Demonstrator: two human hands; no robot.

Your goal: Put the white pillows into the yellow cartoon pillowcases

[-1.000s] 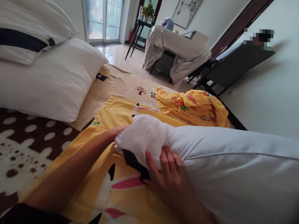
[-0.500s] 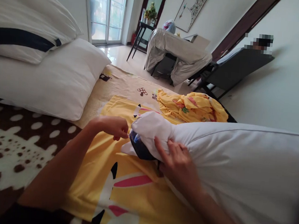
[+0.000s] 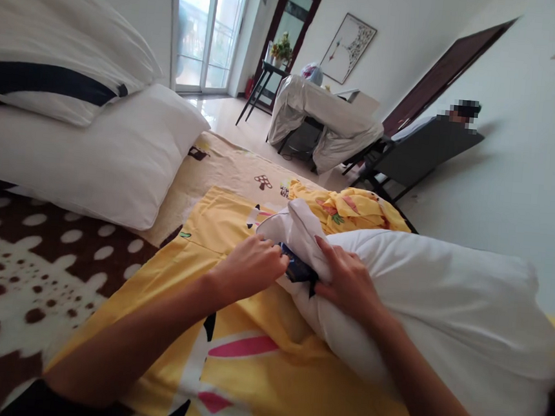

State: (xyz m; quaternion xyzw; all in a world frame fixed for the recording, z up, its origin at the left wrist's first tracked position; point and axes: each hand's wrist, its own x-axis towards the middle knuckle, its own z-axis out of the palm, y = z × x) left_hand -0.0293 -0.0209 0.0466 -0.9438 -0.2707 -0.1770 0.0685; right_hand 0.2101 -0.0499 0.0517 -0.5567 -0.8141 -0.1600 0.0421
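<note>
A plump white pillow point(image 3: 445, 294) lies across the yellow rabbit-print cloth point(image 3: 191, 242), its near end bunched up. My right hand point(image 3: 347, 275) grips that bunched end, thumb below and fingers on top. At the same end, my left hand point(image 3: 256, 264) is closed with curled fingertips against the pillow, beside a shiny dark blue patch point(image 3: 296, 268). Exactly how much fabric the left fingers pinch is hidden. Pink-eared rabbit figures show on the yellow cloth under both forearms.
Two more white pillows point(image 3: 77, 164) are stacked at the left on a brown spotted blanket point(image 3: 93, 253). Crumpled yellow fabric point(image 3: 355, 208) lies beyond the held pillow. Farther off stand a covered table point(image 3: 335, 109) and a dark chair point(image 3: 433, 150) with a person in it.
My left hand has moved right and onto the bunched pillow end. My right hand has shifted slightly right with the pillow, whose far end has come into view.
</note>
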